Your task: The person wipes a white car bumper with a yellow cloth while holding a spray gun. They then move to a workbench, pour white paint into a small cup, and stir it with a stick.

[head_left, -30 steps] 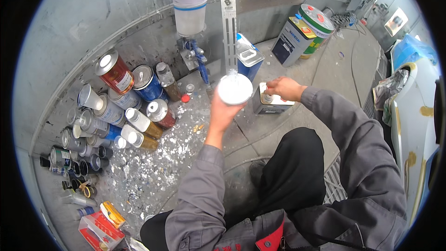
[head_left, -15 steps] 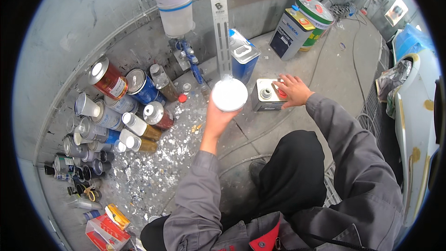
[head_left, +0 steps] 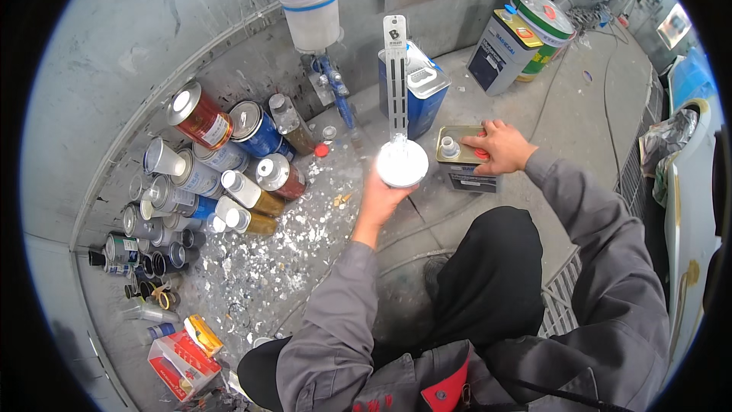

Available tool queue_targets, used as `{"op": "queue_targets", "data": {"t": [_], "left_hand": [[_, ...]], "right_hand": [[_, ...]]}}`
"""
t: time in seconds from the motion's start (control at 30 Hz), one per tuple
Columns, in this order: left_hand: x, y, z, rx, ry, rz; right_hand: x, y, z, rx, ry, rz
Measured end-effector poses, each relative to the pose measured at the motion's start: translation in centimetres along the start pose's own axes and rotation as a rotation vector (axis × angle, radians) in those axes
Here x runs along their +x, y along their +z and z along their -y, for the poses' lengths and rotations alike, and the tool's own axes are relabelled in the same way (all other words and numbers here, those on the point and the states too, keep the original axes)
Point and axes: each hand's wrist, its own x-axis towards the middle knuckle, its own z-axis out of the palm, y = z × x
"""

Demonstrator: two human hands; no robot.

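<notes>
My left hand (head_left: 379, 202) is wrapped round a cup of white paint (head_left: 402, 165) and holds it upright. A slotted mixing stick (head_left: 396, 80) stands in the white paint and rises toward the far side. To the right, my right hand (head_left: 503, 149) is closed on the top of a small rectangular tin (head_left: 473, 178), over its red part, with the fingertips partly hidden. The tin's round spout (head_left: 451, 148) is uncovered, on the side nearer the cup. Behind the cup stands a blue rectangular can (head_left: 427, 99) with a handle on top.
Paint cans (head_left: 252, 123) and bottles crowd the floor along the left wall. A spray gun (head_left: 333, 84) with a white-covered cup hangs beyond. A tall tin (head_left: 503, 57) and a round pail (head_left: 545, 23) stand far right. Hoses, a floor grate (head_left: 560, 294) and a pale panel (head_left: 694, 206) lie right.
The view has shifted, so most things appear further right. My right hand's spread fingers have closed on the small tin, which now shows more of its front face. The left hand still holds the cup.
</notes>
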Motion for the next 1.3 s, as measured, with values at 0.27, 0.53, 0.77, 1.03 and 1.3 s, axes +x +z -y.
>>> {"op": "queue_targets", "data": {"t": [0.27, 0.53, 0.77, 1.03, 1.3], "left_hand": [[0.1, 0.4, 2.2, 0.000, -0.059, 0.040], [-0.1, 1.9, 2.1, -0.025, -0.071, 0.084], [0.1, 1.9, 1.9, -0.064, -0.035, 0.082], [0.3, 1.6, 2.8, 0.023, 0.003, 0.075], [0.6, 1.7, 2.9, 0.063, 0.020, 0.062]], "right_hand": [[-0.3, -11.2, 4.0, -0.264, -0.162, 0.290], [1.5, -15.4, 8.7, -0.474, -0.171, 0.506], [3.8, -15.9, 12.3, -0.680, -0.140, 0.661], [4.8, -15.5, 13.4, -0.752, -0.101, 0.696], [5.2, -15.6, 14.3, -0.787, -0.079, 0.772]]}}
